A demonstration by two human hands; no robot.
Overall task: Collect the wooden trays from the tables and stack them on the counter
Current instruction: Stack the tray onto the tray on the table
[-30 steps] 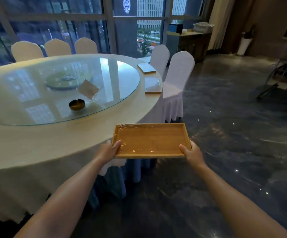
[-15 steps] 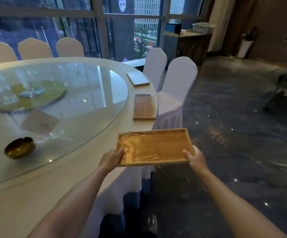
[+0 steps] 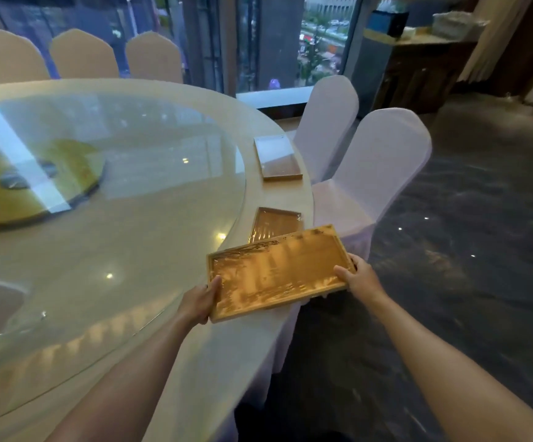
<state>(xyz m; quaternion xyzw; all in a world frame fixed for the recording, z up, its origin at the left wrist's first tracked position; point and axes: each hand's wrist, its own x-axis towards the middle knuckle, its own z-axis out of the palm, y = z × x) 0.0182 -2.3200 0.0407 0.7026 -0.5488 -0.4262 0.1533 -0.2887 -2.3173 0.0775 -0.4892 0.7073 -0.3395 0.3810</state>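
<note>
I hold a wooden tray (image 3: 277, 272) wrapped in clear film, tilted a little, over the right edge of the round table (image 3: 175, 314). My left hand (image 3: 199, 301) grips its near-left corner and my right hand (image 3: 356, 277) grips its right end. Just beyond it a second wooden tray (image 3: 276, 223) lies on the table rim, its near end hidden under the held tray. A third tray (image 3: 277, 157) lies farther along the rim. A dark wooden counter (image 3: 418, 65) stands at the back right by the window.
A glass turntable (image 3: 99, 202) covers the table's middle. Two white-covered chairs (image 3: 376, 173) stand against the table to the right of the trays, and more chairs (image 3: 83, 55) line the far side. Dark glossy floor (image 3: 466, 234) spreads to the right.
I have moved along the table toward the trays. The held tray now overlaps the near end of the second tray, and it has tilted slightly.
</note>
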